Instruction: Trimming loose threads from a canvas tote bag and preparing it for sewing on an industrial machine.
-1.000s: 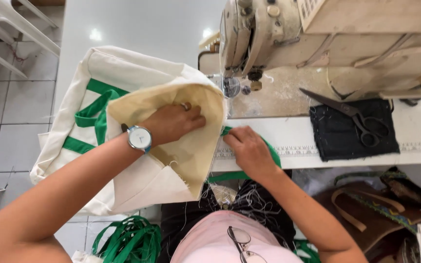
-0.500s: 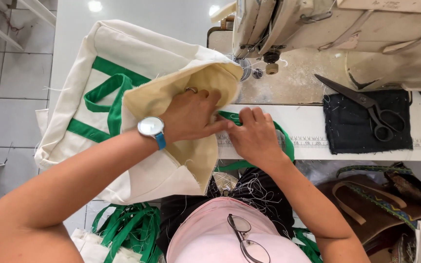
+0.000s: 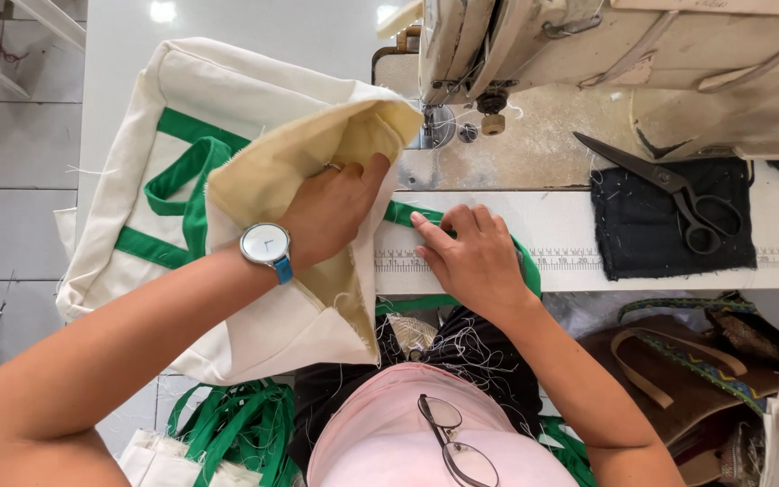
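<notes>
My left hand (image 3: 331, 212) grips the cream bag (image 3: 254, 207) by its open yellow-lined mouth, just left of the sewing machine (image 3: 588, 45), while my right hand (image 3: 471, 257) presses the green strap (image 3: 403, 215) flat on the table edge (image 3: 678, 284) — scissors (image 3: 678, 194) on a black cloth (image 3: 669, 221) lie well right.

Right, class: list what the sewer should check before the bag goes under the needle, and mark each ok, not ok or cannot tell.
1. Left hand grips the bag at its open edge: ok.
2. Right hand pins the green strap flat on the table: ok.
3. Fingers away from the needle: ok.
4. Bag edge under the presser foot: not ok, it lies just beside it.
5. Scissors out of the way on the dark cloth: ok.
6. Needle threaded: cannot tell.
</notes>
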